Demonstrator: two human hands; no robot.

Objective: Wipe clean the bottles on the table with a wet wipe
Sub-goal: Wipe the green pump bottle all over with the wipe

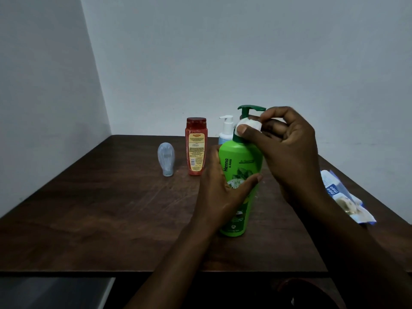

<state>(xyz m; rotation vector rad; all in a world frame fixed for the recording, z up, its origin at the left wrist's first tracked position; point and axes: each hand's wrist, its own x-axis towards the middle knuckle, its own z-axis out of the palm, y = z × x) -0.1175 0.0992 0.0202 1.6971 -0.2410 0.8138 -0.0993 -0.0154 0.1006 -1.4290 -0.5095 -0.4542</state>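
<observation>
A dark wooden table (111, 208) fills the lower half of the frame, set into a corner of plain pale walls under dim light.

Right of centre, the left hand (223, 188) wraps the body of the green pump bottle (240, 161), thumb laid across the front label and fingers curled behind. The right hand (287, 148) pinches a small folded wet wipe (247, 124) between thumb and fingertips and presses it against the bottle's neck, just under the dark green pump head (250, 109). The bottle stands upright on the table.

The likeliest slip is at the pump: a rub that bears down on the head could squirt product onto the wipe and the bottle. The wad is small, so it may also slide out of the pinch, or pass over the collar's grooves without cleaning them. A moist bottle can turn in the left hand if that grip loosens.

Just behind the green bottle, partly hidden, stands a white pump bottle (225, 128); a backward shove could topple it. Left of centre, a red bottle (196, 148) and a pale grey bottle (166, 158) standing on its cap look less exposed. The wipes packet (343, 197) lies at the right edge, near the table's rim, where the right forearm could brush it.
</observation>
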